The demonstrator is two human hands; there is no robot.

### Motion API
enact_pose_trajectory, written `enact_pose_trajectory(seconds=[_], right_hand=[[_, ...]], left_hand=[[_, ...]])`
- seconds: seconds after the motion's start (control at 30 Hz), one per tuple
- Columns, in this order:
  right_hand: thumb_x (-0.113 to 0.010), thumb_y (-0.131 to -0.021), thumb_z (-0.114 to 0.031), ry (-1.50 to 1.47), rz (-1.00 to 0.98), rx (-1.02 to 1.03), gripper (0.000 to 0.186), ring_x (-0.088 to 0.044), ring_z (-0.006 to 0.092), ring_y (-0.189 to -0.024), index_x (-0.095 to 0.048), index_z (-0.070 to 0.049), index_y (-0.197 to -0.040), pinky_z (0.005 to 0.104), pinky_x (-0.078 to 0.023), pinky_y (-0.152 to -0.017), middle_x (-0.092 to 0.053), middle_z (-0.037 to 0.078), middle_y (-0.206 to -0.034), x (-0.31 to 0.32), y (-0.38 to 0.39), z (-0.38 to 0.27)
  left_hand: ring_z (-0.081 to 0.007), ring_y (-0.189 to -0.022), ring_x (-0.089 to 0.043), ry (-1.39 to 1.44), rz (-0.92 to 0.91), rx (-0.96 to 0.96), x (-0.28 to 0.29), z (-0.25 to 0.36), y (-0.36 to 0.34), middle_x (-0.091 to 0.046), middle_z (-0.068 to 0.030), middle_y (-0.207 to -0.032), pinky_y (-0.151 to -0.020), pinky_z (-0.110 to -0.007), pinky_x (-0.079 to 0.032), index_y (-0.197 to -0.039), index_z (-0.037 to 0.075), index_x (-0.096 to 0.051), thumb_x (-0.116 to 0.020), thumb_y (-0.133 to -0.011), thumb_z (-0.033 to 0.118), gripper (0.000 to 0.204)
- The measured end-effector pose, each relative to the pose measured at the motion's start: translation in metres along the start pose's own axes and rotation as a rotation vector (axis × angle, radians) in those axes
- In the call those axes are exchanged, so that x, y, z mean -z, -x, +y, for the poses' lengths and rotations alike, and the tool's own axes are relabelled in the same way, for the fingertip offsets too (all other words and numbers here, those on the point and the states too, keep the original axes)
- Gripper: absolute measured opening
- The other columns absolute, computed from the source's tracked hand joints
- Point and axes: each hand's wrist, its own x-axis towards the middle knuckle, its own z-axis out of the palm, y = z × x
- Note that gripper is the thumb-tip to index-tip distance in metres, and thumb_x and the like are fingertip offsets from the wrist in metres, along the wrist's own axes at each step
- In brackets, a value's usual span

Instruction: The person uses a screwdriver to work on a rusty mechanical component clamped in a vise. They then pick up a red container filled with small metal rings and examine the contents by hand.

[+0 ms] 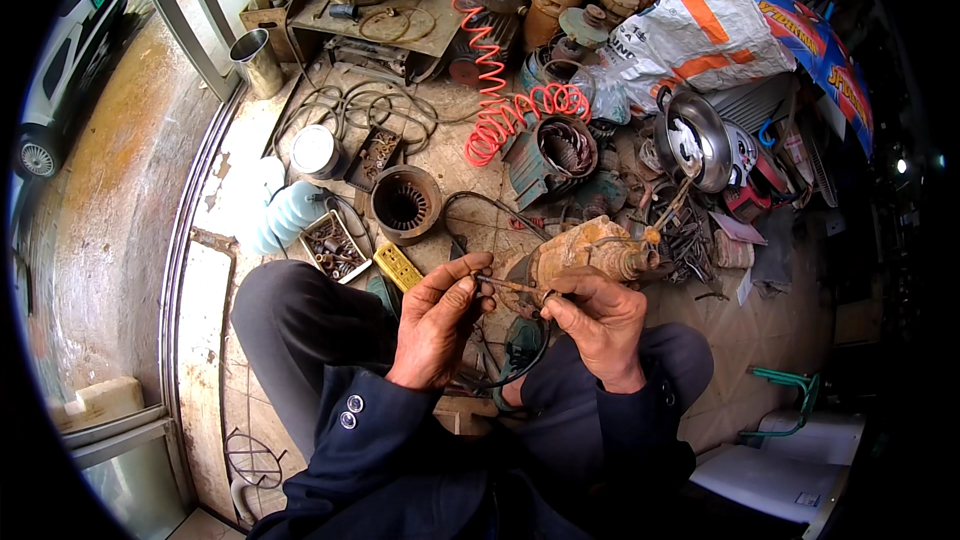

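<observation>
Between both hands, in front of my knees, is a thin rusty rod [512, 285] that looks like a long bolt. Its left end is pinched by the thumb and fingers of my left hand [432, 325]. My right hand [603, 325] is closed on the other end, and the fingers cover that tip. Just beyond the rod lies a rusty, yellowish motor or pump body [590, 245] on its side. A black cable [480, 197] loops behind the hands and down between my legs.
Left of centre stand a round stator [406, 202], a tray of bolts [335, 248] and a yellow power strip [398, 266]. Farther off are a coiled red air hose [490, 130], a green motor housing [560, 152] and a metal pan [697, 140]. A white stool [790, 470] is at lower right.
</observation>
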Motion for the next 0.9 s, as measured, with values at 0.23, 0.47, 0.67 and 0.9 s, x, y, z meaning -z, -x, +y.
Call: enact_pose_trajectory(seconds=[0.23,0.47,0.67,0.9], right_hand=[[-0.071,-0.083,0.005,0.013,0.010,0.000,0.016,-0.062,0.0108,-0.084,-0.069,0.004,-0.099,0.0232,-0.050,-0.067,-0.066,0.010,-0.098,0.003,0.001,0.000],[-0.070,-0.084,0.006,0.018,-0.010,0.003,0.018,-0.065,0.0113,-0.081,-0.066,0.005,-0.102,0.0221,-0.052,-0.067,-0.068,0.009,-0.093,-0.001,0.004,0.005],[-0.068,-0.085,0.007,-0.176,0.004,-0.101,0.019,-0.068,0.0155,-0.083,-0.064,0.006,-0.104,0.0254,-0.056,-0.074,-0.069,0.012,-0.093,-0.016,0.008,0.009],[-0.070,-0.083,0.008,0.017,0.007,0.129,0.016,-0.068,0.0167,-0.085,-0.067,0.005,-0.099,0.0273,-0.056,-0.076,-0.066,0.013,-0.100,-0.019,0.004,0.016]], left_hand=[[-0.0136,-0.079,-0.059,-0.018,0.068,-0.071,-0.009,0.000,-0.002,-0.064,-0.0085,-0.091,-0.072,-0.026,-0.050,-0.115,-0.002,-0.060,-0.062,-0.094,0.008,0.024],[-0.0131,-0.072,-0.058,-0.009,-0.001,-0.039,-0.006,-0.001,-0.001,-0.063,-0.0064,-0.086,-0.067,-0.025,-0.049,-0.112,-0.004,-0.061,-0.065,-0.092,0.009,0.024],[-0.0126,-0.072,-0.058,0.020,-0.049,0.014,-0.007,-0.007,0.001,-0.063,-0.0072,-0.087,-0.066,-0.024,-0.048,-0.109,-0.006,-0.062,-0.066,-0.092,0.007,0.022],[-0.0122,-0.073,-0.058,-0.037,-0.053,0.005,-0.007,-0.012,0.003,-0.065,-0.0111,-0.100,-0.066,-0.025,-0.049,-0.106,-0.008,-0.065,-0.069,-0.089,0.005,0.021]])
